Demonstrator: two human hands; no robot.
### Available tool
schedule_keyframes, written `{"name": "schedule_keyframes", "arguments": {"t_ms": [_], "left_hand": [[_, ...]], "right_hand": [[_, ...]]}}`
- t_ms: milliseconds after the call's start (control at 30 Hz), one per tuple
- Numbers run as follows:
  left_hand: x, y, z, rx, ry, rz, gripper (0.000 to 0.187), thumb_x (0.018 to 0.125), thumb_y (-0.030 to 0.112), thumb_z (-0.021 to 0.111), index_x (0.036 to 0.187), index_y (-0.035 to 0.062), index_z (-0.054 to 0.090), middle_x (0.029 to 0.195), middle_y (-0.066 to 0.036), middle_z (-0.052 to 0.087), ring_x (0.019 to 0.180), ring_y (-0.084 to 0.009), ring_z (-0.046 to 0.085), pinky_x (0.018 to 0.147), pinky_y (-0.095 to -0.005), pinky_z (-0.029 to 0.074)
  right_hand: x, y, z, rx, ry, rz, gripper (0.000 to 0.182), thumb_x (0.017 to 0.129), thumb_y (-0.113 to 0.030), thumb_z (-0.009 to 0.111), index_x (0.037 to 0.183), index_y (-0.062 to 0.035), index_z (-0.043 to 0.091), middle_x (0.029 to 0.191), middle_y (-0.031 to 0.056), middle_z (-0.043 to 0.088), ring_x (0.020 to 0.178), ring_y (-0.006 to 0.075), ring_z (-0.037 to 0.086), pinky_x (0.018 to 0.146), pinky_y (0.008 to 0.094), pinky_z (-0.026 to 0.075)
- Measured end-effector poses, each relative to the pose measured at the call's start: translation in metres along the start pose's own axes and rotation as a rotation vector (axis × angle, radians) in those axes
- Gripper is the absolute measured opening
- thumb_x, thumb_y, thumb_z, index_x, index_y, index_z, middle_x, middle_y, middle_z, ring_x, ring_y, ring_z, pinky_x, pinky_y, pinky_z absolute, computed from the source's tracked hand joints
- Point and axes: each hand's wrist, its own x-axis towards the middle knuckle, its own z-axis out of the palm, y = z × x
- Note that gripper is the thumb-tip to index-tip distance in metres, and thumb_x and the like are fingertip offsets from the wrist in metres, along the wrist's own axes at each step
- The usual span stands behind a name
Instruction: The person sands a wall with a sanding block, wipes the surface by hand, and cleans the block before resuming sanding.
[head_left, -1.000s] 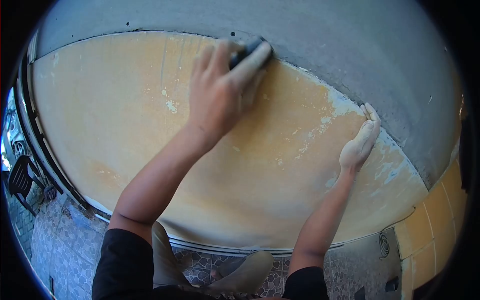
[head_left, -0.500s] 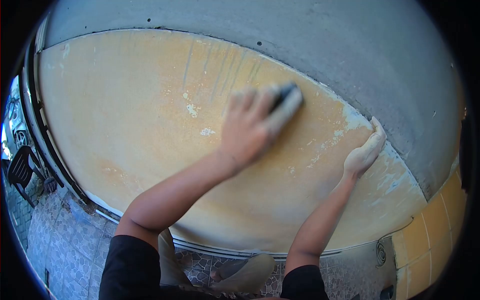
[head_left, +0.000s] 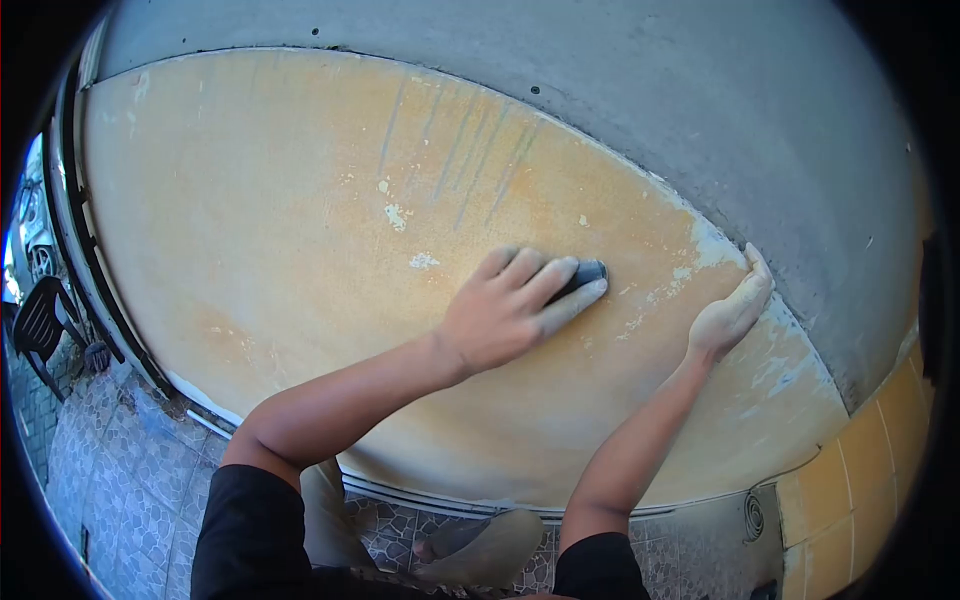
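My left hand (head_left: 515,308) is closed round a dark sanding block (head_left: 590,273), pressed to the yellow wall (head_left: 300,250). Whitish dust coats its fingers. Bare patches and greyish drip streaks mark the paint around it. At the right, my right hand (head_left: 735,310) rests against the wall's upper edge, its dusty fingers stretched along the border with the grey surface (head_left: 700,90). Nothing shows in that hand, though part of its palm side is hidden.
A black plastic chair (head_left: 42,325) stands at the far left beside a dark metal frame (head_left: 85,230). Patterned tiles (head_left: 130,470) cover the floor below. Yellow tiles (head_left: 865,465) line the lower right, near a coiled cable (head_left: 753,515).
My left hand has swept down the wall with the sanding block, and is now less blurred. My right hand stays at the edge. The view has shifted slightly.
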Motion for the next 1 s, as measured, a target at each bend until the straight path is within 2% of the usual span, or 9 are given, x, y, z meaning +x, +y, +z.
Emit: {"name": "schedule_keyframes", "arguments": {"t_ms": [133, 267, 333, 400, 600, 733, 767, 933, 1000], "left_hand": [[0.046, -0.077, -0.032, 0.223, 0.404, -0.332, 0.047, 0.090, 0.015, 0.082, 0.136, 0.0202, 0.078, 0.111, -0.005, 0.069, 0.098, -0.0224, 0.060, 0.088, -0.0400, 0.042], [0.029, -0.042, -0.002, 0.154, 0.337, -0.257, 0.051, 0.093, 0.018, 0.070, 0.144, 0.0181, 0.071, 0.117, -0.006, 0.064, 0.099, -0.0249, 0.058, 0.087, -0.0406, 0.043], [-0.001, 0.001, 0.013, 0.198, 0.019, 0.078, 0.063, 0.091, 0.012, 0.065, 0.154, 0.0236, 0.064, 0.130, -0.004, 0.067, 0.097, -0.0189, 0.060, 0.093, -0.0349, 0.044], [0.011, -0.015, 0.001, 0.135, 0.077, 0.071, 0.061, 0.091, 0.013, 0.070, 0.151, 0.0232, 0.067, 0.127, -0.002, 0.067, 0.097, -0.0180, 0.060, 0.092, -0.0354, 0.044], [0.071, -0.066, -0.029, 0.262, 0.445, -0.370, 0.041, 0.096, 0.015, 0.074, 0.137, 0.0147, 0.076, 0.109, -0.004, 0.068, 0.101, -0.0213, 0.060, 0.091, -0.0413, 0.046], [-0.003, 0.011, 0.024, -0.037, -0.175, 0.237, 0.057, 0.093, 0.014, 0.063, 0.148, 0.0255, 0.068, 0.130, -0.002, 0.065, 0.106, -0.0216, 0.061, 0.097, -0.0382, 0.047], [0.003, 0.009, 0.020, -0.037, -0.168, 0.234, 0.057, 0.093, 0.014, 0.063, 0.148, 0.0255, 0.068, 0.130, -0.002, 0.065, 0.106, -0.0216, 0.061, 0.097, -0.0382, 0.047], [0.073, -0.064, -0.022, 0.155, 0.364, -0.254, 0.049, 0.092, 0.020, 0.079, 0.140, 0.0264, 0.074, 0.116, -0.002, 0.066, 0.099, -0.0245, 0.058, 0.085, -0.0426, 0.043], [0.068, -0.034, -0.012, 0.167, 0.293, -0.298, 0.053, 0.089, 0.022, 0.078, 0.142, 0.0248, 0.073, 0.119, -0.002, 0.066, 0.101, -0.0238, 0.058, 0.087, -0.0419, 0.044]], "right_hand": [[0.002, 0.003, -0.012, -0.012, -0.066, -0.022, 0.057, 0.118, -0.034, 0.026, 0.136, 0.0017, 0.066, 0.136, 0.0182, 0.065, 0.131, 0.0329, 0.057, 0.117, 0.0448, 0.040], [0.001, -0.002, -0.006, -0.033, -0.055, -0.012, 0.057, 0.118, -0.034, 0.027, 0.135, 0.0027, 0.067, 0.134, 0.0184, 0.065, 0.130, 0.0327, 0.058, 0.116, 0.0444, 0.041], [0.000, -0.006, -0.002, -0.063, -0.026, -0.006, 0.057, 0.117, -0.034, 0.027, 0.134, 0.0031, 0.068, 0.133, 0.0184, 0.065, 0.130, 0.0325, 0.058, 0.116, 0.0439, 0.041], [0.000, -0.007, -0.002, -0.008, -0.021, 0.013, 0.056, 0.117, -0.033, 0.029, 0.131, 0.0035, 0.069, 0.133, 0.0185, 0.065, 0.128, 0.0325, 0.058, 0.115, 0.0437, 0.042], [0.002, -0.004, -0.008, 0.001, -0.065, -0.045, 0.050, 0.114, -0.029, 0.036, 0.125, 0.0036, 0.071, 0.124, 0.0181, 0.070, 0.123, 0.0340, 0.058, 0.111, 0.0463, 0.041], [0.000, -0.006, -0.001, -0.106, -0.033, -0.085, 0.045, 0.114, -0.027, 0.039, 0.123, 0.0032, 0.072, 0.124, 0.0177, 0.071, 0.123, 0.0340, 0.057, 0.111, 0.0465, 0.041], [0.000, -0.009, -0.004, -0.095, -0.057, -0.047, 0.047, 0.114, -0.027, 0.038, 0.125, 0.0033, 0.072, 0.126, 0.0177, 0.070, 0.124, 0.0336, 0.057, 0.112, 0.0454, 0.041], [0.005, -0.013, -0.015, -0.102, -0.145, -0.072, 0.046, 0.115, -0.026, 0.038, 0.127, 0.0032, 0.071, 0.126, 0.0176, 0.069, 0.125, 0.0330, 0.057, 0.113, 0.0443, 0.040], [0.004, -0.015, -0.012, -0.103, -0.137, -0.046, 0.046, 0.115, -0.027, 0.038, 0.128, 0.0028, 0.071, 0.127, 0.0174, 0.069, 0.126, 0.0328, 0.056, 0.113, 0.0448, 0.040]]}}
